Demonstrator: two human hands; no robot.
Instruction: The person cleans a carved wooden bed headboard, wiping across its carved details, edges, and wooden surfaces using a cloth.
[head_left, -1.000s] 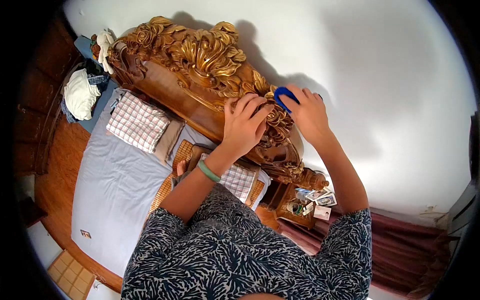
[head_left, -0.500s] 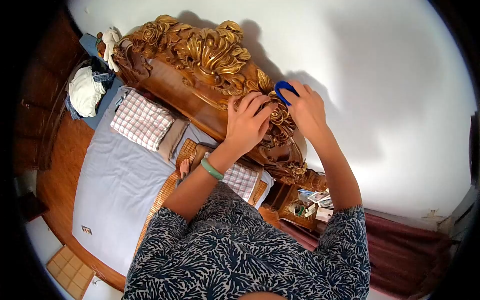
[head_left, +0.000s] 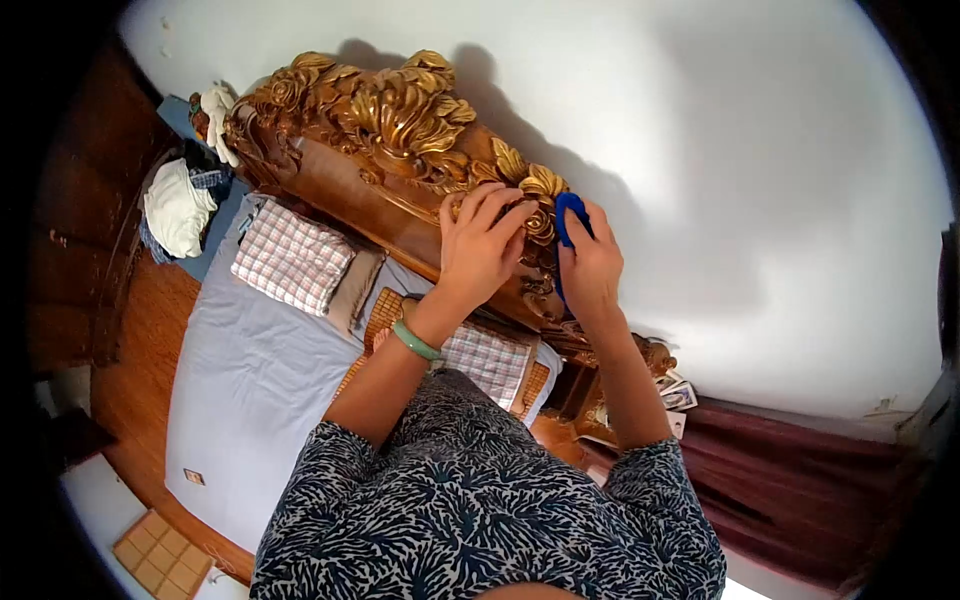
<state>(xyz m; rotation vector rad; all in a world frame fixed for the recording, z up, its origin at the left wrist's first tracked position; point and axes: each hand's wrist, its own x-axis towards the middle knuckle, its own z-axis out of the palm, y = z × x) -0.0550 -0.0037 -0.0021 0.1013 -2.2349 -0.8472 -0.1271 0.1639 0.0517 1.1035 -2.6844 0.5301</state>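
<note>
A carved wooden headboard (head_left: 400,215) with gilded leaves and flowers runs diagonally beneath my hands. My left hand (head_left: 480,240) rests on its carved front, fingers spread and slightly curved over the relief; a green bangle (head_left: 415,341) circles that wrist. My right hand (head_left: 592,262) is closed around a blue cloth (head_left: 571,218) at the wall-side edge of the headboard, beside a golden carved rose (head_left: 540,224). Part of the cloth hangs below the fingers along that edge. Some right fingertips are hidden behind the cloth.
The bed (head_left: 235,385) has a grey sheet and checked pillows (head_left: 290,257). A white wall (head_left: 740,200) rises behind the headboard. Dark red fabric (head_left: 780,480) lies at lower right, near a nightstand (head_left: 598,428). A white stuffed toy (head_left: 217,115) and clothes (head_left: 180,208) are at left.
My right hand has moved with the blue cloth down along the headboard's wall-side edge. My left hand stays on the carving, shifting only slightly, and the view has turned a little.
</note>
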